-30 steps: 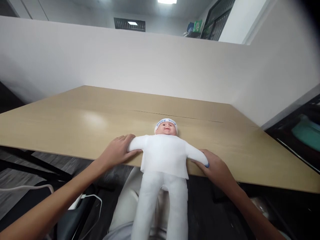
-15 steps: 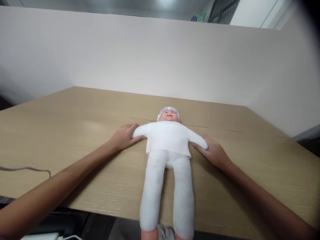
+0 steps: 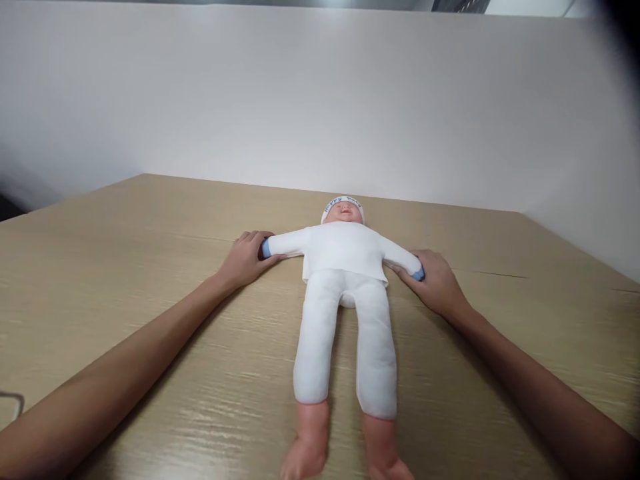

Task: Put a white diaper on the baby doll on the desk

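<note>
A baby doll in a white top and white trousers lies on its back on the wooden table. Its head points away from me and its bare feet towards me. It wears a white headband with blue lettering. My left hand is closed round the end of the doll's arm on the left, where a blue cuff shows. On the other side, my right hand grips the other arm's end beside its blue cuff. Both doll arms are stretched outwards; its hands are hidden in mine.
A pale wall or partition rises behind the table's far edge. A grey cable lies at the left near my forearm. A seam runs across the tabletop.
The doll sits farther up on the table, and both its feet now show. Its arms are spread slightly wider, and more of the blue cuffs is visible. The view has tilted down.
</note>
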Tool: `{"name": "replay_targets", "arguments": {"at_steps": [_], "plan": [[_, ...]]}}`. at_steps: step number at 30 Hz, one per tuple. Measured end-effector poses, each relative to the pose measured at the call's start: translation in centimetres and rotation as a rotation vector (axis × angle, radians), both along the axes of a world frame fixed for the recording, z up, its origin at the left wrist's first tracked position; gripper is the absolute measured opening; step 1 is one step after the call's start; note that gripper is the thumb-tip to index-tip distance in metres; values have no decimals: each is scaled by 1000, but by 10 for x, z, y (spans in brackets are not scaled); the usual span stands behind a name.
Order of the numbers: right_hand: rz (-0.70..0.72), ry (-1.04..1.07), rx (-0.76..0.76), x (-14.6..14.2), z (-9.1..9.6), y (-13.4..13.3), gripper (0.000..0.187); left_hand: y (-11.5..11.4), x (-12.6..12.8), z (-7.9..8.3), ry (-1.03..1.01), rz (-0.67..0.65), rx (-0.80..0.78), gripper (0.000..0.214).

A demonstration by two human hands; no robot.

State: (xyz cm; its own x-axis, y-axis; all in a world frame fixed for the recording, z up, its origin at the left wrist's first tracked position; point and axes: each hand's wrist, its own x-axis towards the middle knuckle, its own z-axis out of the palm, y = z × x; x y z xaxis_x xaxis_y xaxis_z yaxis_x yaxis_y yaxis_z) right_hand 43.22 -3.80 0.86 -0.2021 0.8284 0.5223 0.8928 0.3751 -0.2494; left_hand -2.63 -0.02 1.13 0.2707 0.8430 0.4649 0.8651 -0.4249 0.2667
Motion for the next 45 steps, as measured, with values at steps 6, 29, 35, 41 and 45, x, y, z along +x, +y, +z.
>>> {"name": "replay_targets", "arguments": {"at_steps": [6, 29, 35, 41, 45], "plan": [[32, 43, -52, 4, -2, -5, 46, -5, 0, 2, 3, 75, -89, 63], [-301, 80, 10, 37, -15, -33, 19, -17, -34, 2, -123, 182, -162, 59], [-313, 167, 28, 21, 0, -52, 30, -35, -26, 7, -122, 230, -175, 55], [-294, 315, 138, -32, 34, -137, 36, -87, 0, 26, -196, 335, -187, 49], [7, 478, 135, -49, 14, -267, 29, -189, 28, 35, -253, 296, -98, 51]]}}
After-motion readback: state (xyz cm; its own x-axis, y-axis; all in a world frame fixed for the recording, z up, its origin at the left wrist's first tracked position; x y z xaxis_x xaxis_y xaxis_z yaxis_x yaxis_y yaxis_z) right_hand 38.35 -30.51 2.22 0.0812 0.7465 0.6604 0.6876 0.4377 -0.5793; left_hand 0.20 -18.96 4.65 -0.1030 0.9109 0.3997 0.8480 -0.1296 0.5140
